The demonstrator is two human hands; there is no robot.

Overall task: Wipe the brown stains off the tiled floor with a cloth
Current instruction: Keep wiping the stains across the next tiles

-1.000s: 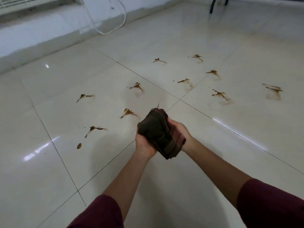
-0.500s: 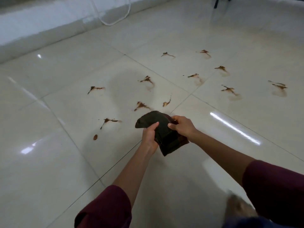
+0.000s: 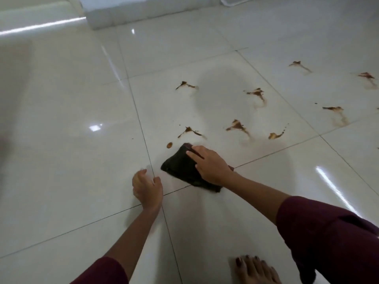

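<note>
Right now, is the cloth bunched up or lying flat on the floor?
Flat: the cloth lies on the tiles under the right hand.

The glossy tiled floor (image 3: pixel 61 119) bears scattered brown stains (image 3: pixel 238 126), a dark cloth (image 3: pixel 180 167) and a bare foot (image 3: pixel 254 270).

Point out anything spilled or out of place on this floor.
Brown stains are splattered across the pale tiled floor, mostly beyond and right of the dark cloth. The right hand presses the cloth flat; a small round spot sits just left of it, unwiped.
</note>
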